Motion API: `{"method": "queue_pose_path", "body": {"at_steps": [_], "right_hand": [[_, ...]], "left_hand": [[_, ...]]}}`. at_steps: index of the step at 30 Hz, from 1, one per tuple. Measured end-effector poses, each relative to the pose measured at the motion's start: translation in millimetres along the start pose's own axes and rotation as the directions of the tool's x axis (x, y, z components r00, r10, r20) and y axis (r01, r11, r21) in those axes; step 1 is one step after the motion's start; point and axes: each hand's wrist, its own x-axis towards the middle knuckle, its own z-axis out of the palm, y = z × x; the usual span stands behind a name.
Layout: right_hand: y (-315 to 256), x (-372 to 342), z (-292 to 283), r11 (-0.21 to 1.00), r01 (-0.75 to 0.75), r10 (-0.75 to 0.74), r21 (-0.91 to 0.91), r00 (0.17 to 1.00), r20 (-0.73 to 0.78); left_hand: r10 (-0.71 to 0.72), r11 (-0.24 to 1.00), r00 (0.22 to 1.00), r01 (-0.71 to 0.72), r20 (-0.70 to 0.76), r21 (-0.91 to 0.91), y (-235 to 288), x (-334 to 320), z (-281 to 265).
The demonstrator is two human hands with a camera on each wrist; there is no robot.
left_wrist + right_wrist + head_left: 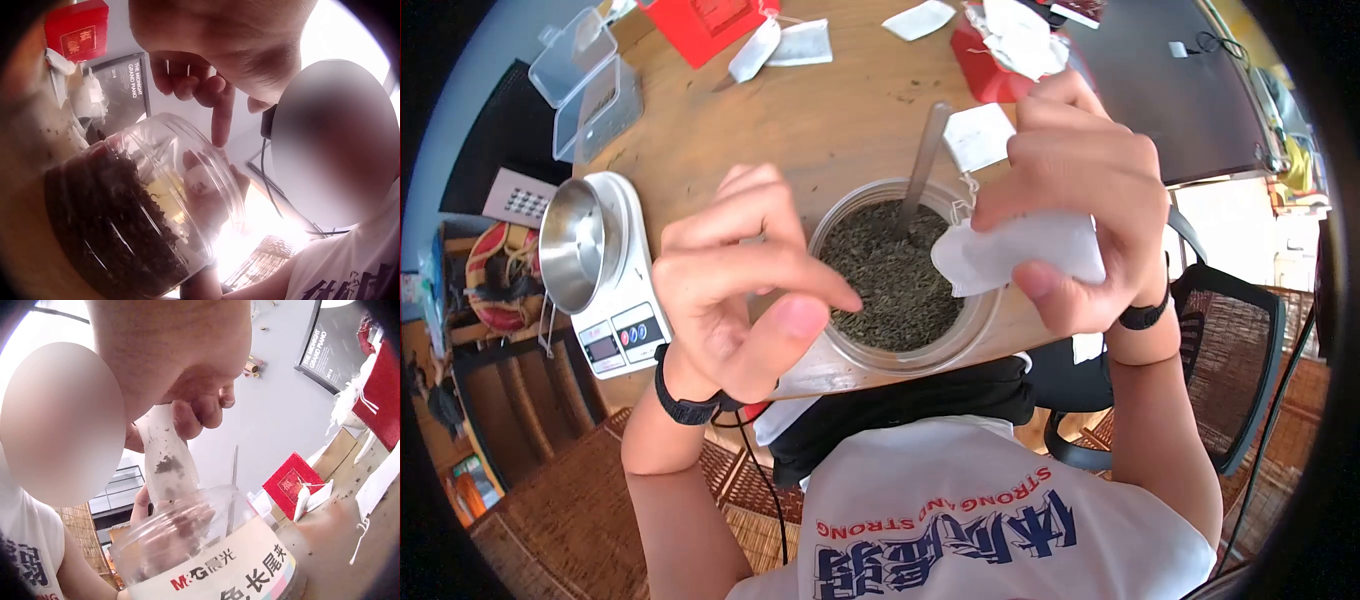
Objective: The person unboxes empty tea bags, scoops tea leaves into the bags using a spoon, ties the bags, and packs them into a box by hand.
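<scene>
Here you are, 2 hands apart: your right hand [1090, 190] pinches the small, white, translucent pouch [1020, 255], dark bits showing, over the right side of the round, clear plastic tub [983, 325] of dark, dried leaves [885, 285]. Your left hand [735, 285] hovers at the tub's left, thumb and index finger parted, while a straight, greyish, translucent stick [922, 170] leans from the leaves.

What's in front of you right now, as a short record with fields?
Left hand: beside the jar's opening, nothing visibly held
Right hand: holds a white pouch
Jar: clear, labelled, contains dark dried leaves
Stick: tilted, lower end in leaves
Scale: person's left, metal bowl on it
</scene>
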Motion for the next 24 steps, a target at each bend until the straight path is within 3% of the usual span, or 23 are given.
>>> {"method": "queue_pose_path", "body": {"at_steps": [5,7,8,10,11,13,14,15,17,21,23,24], "right_hand": [[41.8,-8.0,-23.4,0.963,-0.2,0.224,0.183,0.967,-0.124],[53.1,-11.1,-27.4,0.859,-0.409,0.484,0.307,0.844,-0.229],[62.7,-11.3,-26.9,0.861,-0.41,0.483,0.302,0.844,-0.234],[85.3,-13.6,-23.8,0.895,-0.433,0.431,0.107,0.778,-0.458],[88.6,-12.3,-23.1,0.868,-0.481,0.484,0.124,0.764,-0.426],[81.5,-14.5,-30.3,0.74,-0.673,0.649,-0.02,0.721,-0.242],[84.0,-13.7,-27.7,0.787,-0.569,0.509,-0.238,0.817,-0.271],[89.1,-15.4,-26.9,0.786,-0.57,0.509,-0.239,0.817,-0.273],[101.1,-20.6,-23.9,0.804,-0.448,0.292,-0.39,0.87,-0.397],[114.2,-35.4,-18.3,0.83,-0.395,0.264,-0.393,0.9,-0.347],[119.0,-41.7,-16.0,0.798,-0.526,0.461,-0.294,0.847,-0.264],[121.5,-42.0,-16.1,0.801,-0.511,0.449,-0.312,0.857,-0.252]], "left_hand": [[-0.07,0.994,0.997,0.071,0.007,-0.085,0.5,-1.8,3.9],[-0.119,0.988,0.993,0.119,0.002,-0.103,-1.8,-2.3,4.9],[-0.113,0.988,0.994,0.113,0.004,-0.105,-2.0,-1.6,5.3],[-0.154,0.98,0.988,0.151,-0.014,-0.128,-2.2,-1.4,5.7],[-0.151,0.98,0.988,0.149,-0.01,-0.132,-3.6,-1.8,5.7],[-0.137,0.983,0.991,0.135,-0.006,-0.121,-5.8,-2.7,5.6],[-0.135,0.984,0.991,0.133,-0.004,-0.122,-5.6,-2.2,6.0],[-0.143,0.982,0.99,0.14,-0.017,-0.123,-4.7,-1.6,6.5],[-0.152,0.981,0.988,0.147,-0.032,-0.123,-3.7,-2.0,5.6],[-0.187,0.975,0.982,0.182,-0.024,-0.128,-6.4,-1.9,6.6],[-0.178,0.975,0.984,0.176,-0.007,-0.137,-5.7,-2.7,5.6],[-0.179,0.972,0.984,0.175,-0.006,-0.154,-5.5,-2.7,5.7]]}}
